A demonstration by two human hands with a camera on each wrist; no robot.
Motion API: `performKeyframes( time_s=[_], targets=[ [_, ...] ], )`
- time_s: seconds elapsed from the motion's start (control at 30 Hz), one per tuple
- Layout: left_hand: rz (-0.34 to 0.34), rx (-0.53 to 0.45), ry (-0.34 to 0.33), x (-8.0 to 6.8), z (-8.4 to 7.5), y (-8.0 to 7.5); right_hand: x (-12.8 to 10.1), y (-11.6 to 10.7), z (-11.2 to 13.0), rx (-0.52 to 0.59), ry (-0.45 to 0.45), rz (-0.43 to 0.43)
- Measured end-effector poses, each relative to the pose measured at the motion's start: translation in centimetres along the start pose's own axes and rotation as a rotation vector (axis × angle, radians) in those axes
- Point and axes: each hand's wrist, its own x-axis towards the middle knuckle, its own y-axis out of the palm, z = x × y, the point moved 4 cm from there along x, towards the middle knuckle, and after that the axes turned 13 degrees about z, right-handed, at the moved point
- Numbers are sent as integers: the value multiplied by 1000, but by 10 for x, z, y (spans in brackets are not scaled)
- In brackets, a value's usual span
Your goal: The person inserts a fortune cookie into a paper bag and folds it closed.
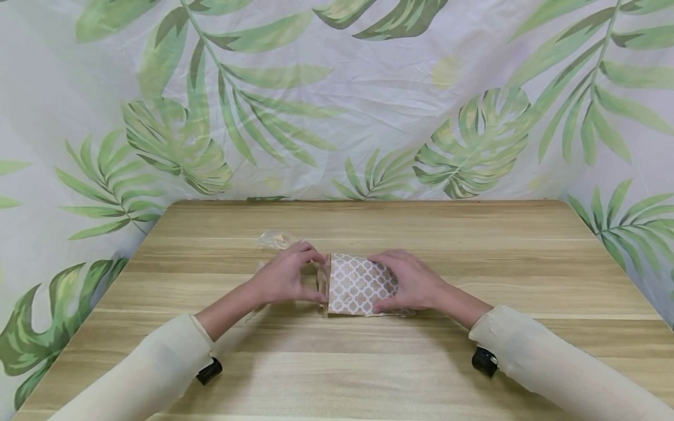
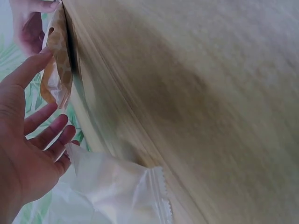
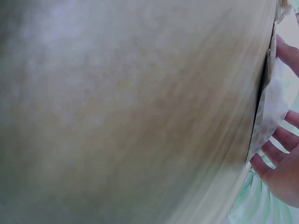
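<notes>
The patterned paper bag (image 1: 362, 285) lay flat on the wooden counter (image 1: 474, 234), near its middle, with its long axis running left to right between the two hands and its open mouth turned toward the left. The left hand (image 1: 286, 275) sat right at that mouth, thumb and fingers curled in a pinching grip on the bag's raised lip, so the opening stood up a little off the wood. The right hand (image 1: 411, 280) lay over the opposite, closed end, fingers spread and fairly straight, pressing the paper down rather than gripping it. Just beyond the left hand, a little farther back on the counter, lay a clear plastic packet (image 1: 276, 240), touching neither the bag nor either hand as far as the head view showed. Of the two hands the left was plainly the nearer to that packet, which sat on the mouth side of the bag.
</notes>
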Motion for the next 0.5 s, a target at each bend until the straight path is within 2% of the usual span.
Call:
performKeyframes(
  time_s=[0.3,0.5],
  targets=[
    [-16,31,-40,1,-1,2,0,0,0,-2,-7,-3],
    [-33,49,-28,1,-1,4,0,1,-1,-1,-4,1]
  ],
)
